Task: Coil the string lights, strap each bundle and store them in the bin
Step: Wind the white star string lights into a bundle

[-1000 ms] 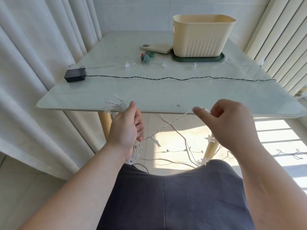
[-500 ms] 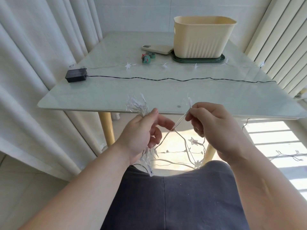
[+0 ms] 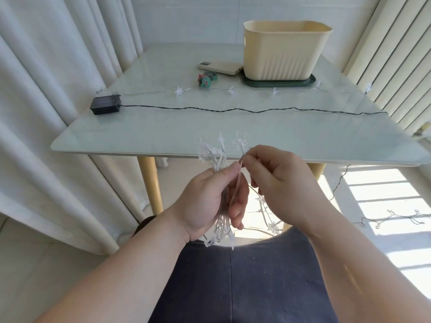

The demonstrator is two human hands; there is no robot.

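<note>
My left hand (image 3: 210,201) grips a coiled bundle of clear star string lights (image 3: 213,153), whose stars stick out above and below the fist. Close beside it, my right hand (image 3: 277,183) pinches a strand with one star (image 3: 240,142) at its top, right against the bundle. More of the strand hangs down between my hands toward the floor (image 3: 270,226). The cream bin (image 3: 284,51) stands at the back of the table on a green tray (image 3: 312,81). Green strap rolls (image 3: 206,80) lie left of it.
A black battery box (image 3: 106,107) with a dark wire (image 3: 233,110) running right lies across the glass table (image 3: 163,136). Another star strand (image 3: 229,90) lies behind it. A phone (image 3: 221,67) rests by the bin. Curtains hang left, blinds right. More lights lie on the floor (image 3: 396,217).
My right hand has moved left with the strand and now meets the bundle in my left hand. The left hand has risen and shifted toward the middle.
</note>
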